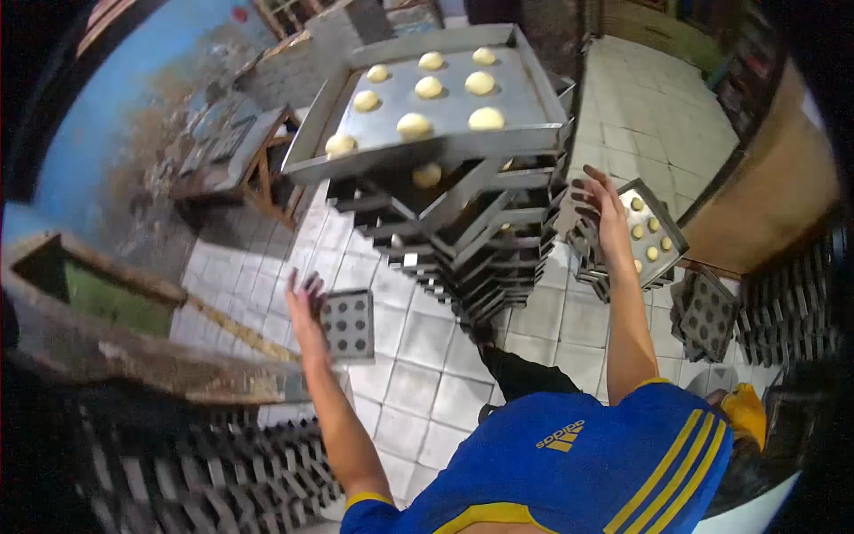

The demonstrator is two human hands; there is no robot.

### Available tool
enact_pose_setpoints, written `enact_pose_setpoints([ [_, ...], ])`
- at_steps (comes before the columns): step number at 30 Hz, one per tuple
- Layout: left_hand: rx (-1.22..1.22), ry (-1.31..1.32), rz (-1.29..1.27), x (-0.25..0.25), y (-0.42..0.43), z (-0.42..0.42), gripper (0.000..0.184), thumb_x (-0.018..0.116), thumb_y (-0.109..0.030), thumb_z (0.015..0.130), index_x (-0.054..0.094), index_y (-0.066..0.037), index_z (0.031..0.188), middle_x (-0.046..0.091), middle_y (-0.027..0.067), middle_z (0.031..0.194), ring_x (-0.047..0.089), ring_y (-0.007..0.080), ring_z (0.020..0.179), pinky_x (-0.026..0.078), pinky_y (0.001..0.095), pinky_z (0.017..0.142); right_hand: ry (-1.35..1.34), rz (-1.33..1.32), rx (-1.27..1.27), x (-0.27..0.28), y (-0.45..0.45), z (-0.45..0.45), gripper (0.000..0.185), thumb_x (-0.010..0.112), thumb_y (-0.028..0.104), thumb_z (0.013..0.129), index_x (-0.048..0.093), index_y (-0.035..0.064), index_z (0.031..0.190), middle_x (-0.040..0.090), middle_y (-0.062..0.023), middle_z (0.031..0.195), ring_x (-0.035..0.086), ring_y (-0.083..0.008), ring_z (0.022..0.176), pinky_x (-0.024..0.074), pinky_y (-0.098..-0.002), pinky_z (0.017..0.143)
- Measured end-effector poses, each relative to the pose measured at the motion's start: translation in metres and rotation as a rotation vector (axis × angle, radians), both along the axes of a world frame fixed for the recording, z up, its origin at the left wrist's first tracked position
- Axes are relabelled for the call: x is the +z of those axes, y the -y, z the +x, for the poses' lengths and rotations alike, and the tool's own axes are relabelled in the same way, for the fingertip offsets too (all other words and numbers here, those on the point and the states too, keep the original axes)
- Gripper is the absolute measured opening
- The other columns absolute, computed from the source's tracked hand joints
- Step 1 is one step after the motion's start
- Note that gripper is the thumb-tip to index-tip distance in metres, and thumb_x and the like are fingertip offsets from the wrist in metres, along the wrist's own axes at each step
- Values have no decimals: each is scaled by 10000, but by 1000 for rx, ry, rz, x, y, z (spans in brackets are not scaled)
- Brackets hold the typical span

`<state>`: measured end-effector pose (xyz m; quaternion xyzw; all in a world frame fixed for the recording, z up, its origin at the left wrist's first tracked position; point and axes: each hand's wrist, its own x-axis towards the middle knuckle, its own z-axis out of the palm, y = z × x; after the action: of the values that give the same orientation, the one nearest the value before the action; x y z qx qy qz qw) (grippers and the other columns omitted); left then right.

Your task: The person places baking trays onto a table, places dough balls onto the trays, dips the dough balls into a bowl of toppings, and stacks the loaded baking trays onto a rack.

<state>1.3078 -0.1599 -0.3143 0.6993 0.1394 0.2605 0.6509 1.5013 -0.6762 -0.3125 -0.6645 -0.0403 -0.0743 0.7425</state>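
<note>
In front of me rises a tall stack of metal trays (498, 231), laid crosswise on one another. The top tray (391, 93) carries several round pale dough balls (429, 87). My left hand (307, 303) is empty, fingers apart, in the air left of the stack. Beyond it, lower down, shows a tray with dark round marks (349, 325). My right hand (605, 200) is raised right of the stack, fingers spread, holding nothing. Behind that hand, a lower stack has a tray of dough balls (652, 229) on top.
More trays are stacked at lower left (213, 472) and at the right (787, 303), with marked trays (707, 316) beside the latter. A wooden table (240, 160) stands by the blue wall (107, 133). White tiles (414, 392) cover the floor. A wooden trough (116, 294) is at left.
</note>
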Motion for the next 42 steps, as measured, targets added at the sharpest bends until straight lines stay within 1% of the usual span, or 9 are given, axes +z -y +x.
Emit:
enact_pose_setpoints([
  [5, -194, 0, -96, 99, -60, 151, 833, 463, -742, 1043, 393, -176, 1650, 648, 224, 1410, 660, 339, 1189, 478, 502, 1088, -22, 28, 101, 82, -13, -7, 765, 433, 640, 1100, 350, 139, 1672, 589, -183, 1522, 624, -275, 1303, 472, -419, 1116],
  [9, -640, -110, -453, 115, -93, 211, 577, 532, -447, 1113, 544, -27, 1509, 693, 150, 1351, 685, 309, 1189, 530, 478, 1034, 21, -114, 42, 84, -50, 24, 1021, 560, 730, 1003, 279, 23, 1685, 340, -209, 1702, 344, -295, 1568, 351, -451, 1244],
  [13, -519, -210, -100, 112, -98, 230, 649, 666, -423, 1035, 525, 22, 1486, 616, 199, 1388, 651, 333, 1201, 531, 473, 998, 166, -212, -138, 85, -77, 42, 857, 711, 505, 997, 412, 9, 1628, 377, -241, 1686, 392, -368, 1540, 333, -457, 1271],
  [16, -473, 63, 195, 98, -89, 229, 540, 638, -319, 1037, 560, 10, 1459, 627, 221, 1337, 648, 308, 1096, 564, 457, 853, 38, -250, -231, 84, -78, 19, 1028, 522, 736, 1013, 192, 63, 1716, 161, -251, 1765, 264, -458, 1598, 220, -543, 1326],
  [18, -350, 282, 333, 78, -78, 226, 471, 619, -259, 1044, 581, 4, 1434, 637, 205, 1292, 643, 286, 1048, 572, 436, 795, 164, -222, -419, 103, -67, -65, 949, 568, 653, 1037, 227, 76, 1707, 298, -260, 1694, 378, -431, 1540, 317, -496, 1281],
  [22, -435, 468, 473, -18, 61, 85, 422, 622, -193, 1037, 591, -2, 1413, 633, 167, 1228, 622, 250, 1008, 551, 412, 816, 344, -225, -575, 31, 0, -284, 713, 624, 508, 1067, 445, 62, 1594, 558, -218, 1500, 563, -340, 1388, 465, -434, 1154],
  [29, -1582, -22, 444, -160, 173, -164, 357, 626, -78, 1025, 608, -13, 1376, 626, 101, 1118, 586, 187, 938, 513, 370, 852, -770, -211, -1388, -308, -83, -717, 535, 665, 483, 983, 680, 77, 1331, 737, -222, 1264, 702, -385, 1177, 549, -476, 1020],
  [34, -2331, -267, 803, -221, 280, -306, 411, 636, -96, 1031, 584, -49, 1437, 641, 91, 1117, 620, 162, 912, 529, 355, 792, -1040, 179, -1705, -275, -247, -990, 470, 699, 447, 920, 751, 111, 1245, 785, -175, 1155, 744, -344, 1100, 570, -446, 983],
  [42, -2658, -465, 1339, -271, 412, -566, 416, 634, -223, 1046, 569, -93, 1436, 695, 106, 1106, 678, 210, 883, 553, 379, 730, -902, 447, -2218, -223, -404, -1226, 460, 695, 445, 945, 755, 98, 1240, 765, -158, 1250, 721, -329, 1177, 556, -426, 1022],
])
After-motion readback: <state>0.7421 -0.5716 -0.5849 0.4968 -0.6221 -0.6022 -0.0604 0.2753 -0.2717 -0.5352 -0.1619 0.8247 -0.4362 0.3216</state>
